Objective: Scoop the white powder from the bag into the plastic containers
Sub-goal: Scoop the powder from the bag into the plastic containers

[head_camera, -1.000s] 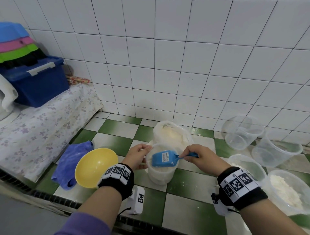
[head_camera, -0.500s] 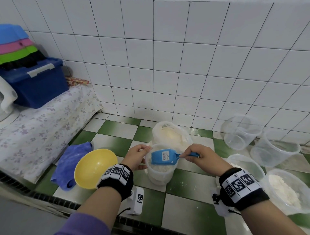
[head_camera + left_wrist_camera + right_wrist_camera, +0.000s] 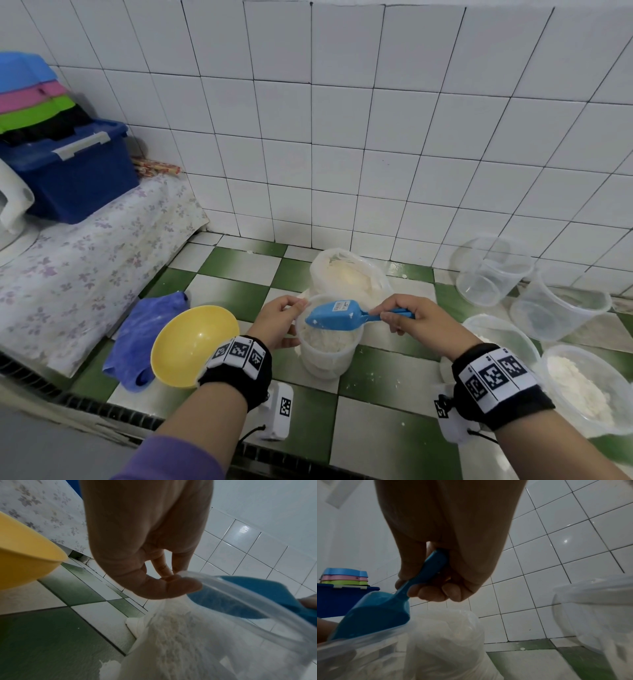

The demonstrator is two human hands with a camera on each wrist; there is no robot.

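Five plastic containers stood on the checked floor, one bag just behind the middle tub. Left hand pinched its rim; right hand gripped one blue scoop, turned over it, seemingly tipping powder.

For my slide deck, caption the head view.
Right hand tips blue scoop over container steadied by left hand.

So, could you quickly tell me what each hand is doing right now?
Left hand: pinches the rim of the plastic container.
Right hand: grips the blue scoop by its handle.
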